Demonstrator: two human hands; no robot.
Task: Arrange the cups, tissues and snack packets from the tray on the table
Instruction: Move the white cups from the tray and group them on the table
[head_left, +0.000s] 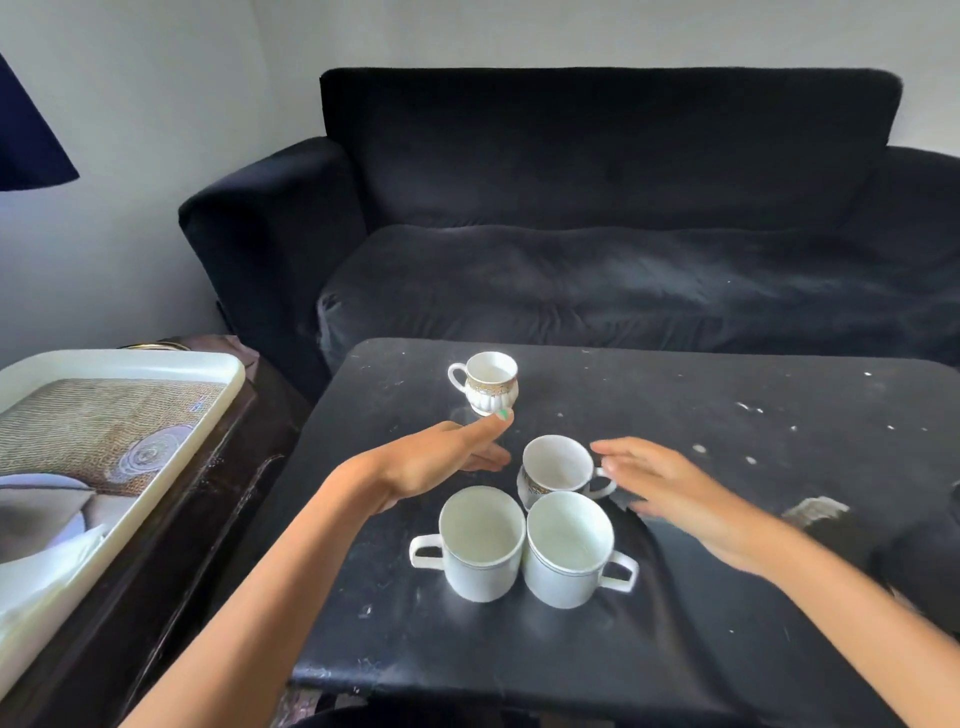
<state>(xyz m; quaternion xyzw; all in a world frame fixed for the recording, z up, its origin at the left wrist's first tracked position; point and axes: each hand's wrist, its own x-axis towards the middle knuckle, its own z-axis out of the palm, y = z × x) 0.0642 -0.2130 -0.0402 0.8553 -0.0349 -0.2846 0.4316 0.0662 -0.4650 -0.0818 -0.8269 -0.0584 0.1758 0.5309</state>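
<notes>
- Four white cups stand upright on the black surface (675, 415), which is scuffed and flecked with white.
- The far cup (488, 382), ribbed with a gold band, stands alone toward the back edge, handle to the left.
- A second gold cup (558, 467) stands nearer the middle, handle to the right.
- Two plain mugs stand side by side in front of it: the left mug (480, 543) with its handle pointing left, the right mug (569, 548) with its handle pointing right (the two look to be touching or nearly so, and the right mug overlaps the gold cup's base in this view).
- The left hand (441, 462) is low over the surface between the far cup and the mugs, fingers straight and loosely apart, holding nothing; the thumb tip sits just below the far cup's base, contact unclear.
- The right hand (670, 483) is just right of the gold cup's handle, fingers extended and spread, holding nothing; it is blurred, so whether the fingertips touch the handle cannot be told.
- A white tray (218, 395) with a printed picture rests on a dark side stand at the left, well apart from the cups; something pale, perhaps tissue (47, 577), lies at its near end.
- A black sofa (597, 208) fills the background behind the surface.
</notes>
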